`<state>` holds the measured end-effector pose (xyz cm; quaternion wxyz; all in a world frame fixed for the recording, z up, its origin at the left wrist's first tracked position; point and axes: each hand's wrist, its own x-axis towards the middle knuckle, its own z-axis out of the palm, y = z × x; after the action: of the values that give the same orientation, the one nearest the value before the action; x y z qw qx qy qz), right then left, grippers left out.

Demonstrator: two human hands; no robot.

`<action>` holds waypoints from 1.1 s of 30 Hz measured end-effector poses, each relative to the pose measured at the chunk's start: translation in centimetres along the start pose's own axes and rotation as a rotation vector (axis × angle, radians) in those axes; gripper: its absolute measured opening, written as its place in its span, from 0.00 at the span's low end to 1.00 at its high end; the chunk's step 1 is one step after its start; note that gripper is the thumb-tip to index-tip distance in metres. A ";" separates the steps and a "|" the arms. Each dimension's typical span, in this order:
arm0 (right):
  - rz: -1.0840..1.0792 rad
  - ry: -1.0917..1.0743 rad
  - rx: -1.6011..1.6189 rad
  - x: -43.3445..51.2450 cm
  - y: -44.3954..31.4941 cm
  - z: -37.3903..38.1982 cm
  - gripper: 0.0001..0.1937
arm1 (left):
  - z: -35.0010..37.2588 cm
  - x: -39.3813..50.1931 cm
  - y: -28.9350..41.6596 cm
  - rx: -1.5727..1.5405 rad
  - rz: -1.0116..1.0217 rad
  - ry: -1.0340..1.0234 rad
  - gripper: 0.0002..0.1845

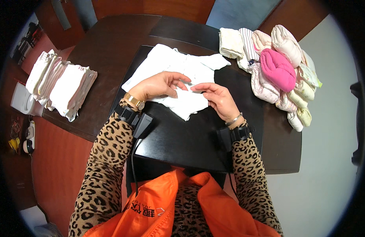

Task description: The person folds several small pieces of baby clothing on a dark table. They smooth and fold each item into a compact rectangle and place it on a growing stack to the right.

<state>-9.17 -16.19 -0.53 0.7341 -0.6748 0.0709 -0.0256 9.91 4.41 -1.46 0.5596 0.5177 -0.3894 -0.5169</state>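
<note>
A white, small-looking garment lies loosely spread on the black tabletop section in front of me, with a sleeve-like part pointing to the upper right. My left hand rests over its lower left part, fingers bent and pointing right. Facing it from the right, my right hand is at the garment's lower right edge, thumb and forefinger near the cloth. The fingertips of both hands are close to each other over the fabric. Whether either hand pinches the cloth cannot be made out.
Stacks of folded white and pale clothes stand at the table's left. At the right lies a pile of rolled or folded padded clothes, one bright pink, beside a folded cream cloth. A white telephone-like device is at far left. Cables hang from both wrist devices.
</note>
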 end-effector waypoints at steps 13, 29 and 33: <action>-0.277 0.111 -0.195 0.4 0.6 2.6 0.20 | 0.3 0.8 -0.7 0.306 0.093 0.444 0.09; -0.197 0.062 -0.045 0.3 1.3 3.9 0.52 | 1.2 0.8 -0.1 -0.320 0.308 0.334 0.12; -0.189 0.037 -0.267 -0.3 0.5 4.4 0.55 | 0.6 1.4 -0.6 -0.342 0.334 0.423 0.12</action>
<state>-8.91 -11.78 -0.64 0.6309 -0.7693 0.0236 -0.0973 9.41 2.97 -2.09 0.7842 0.4411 -0.2513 -0.3568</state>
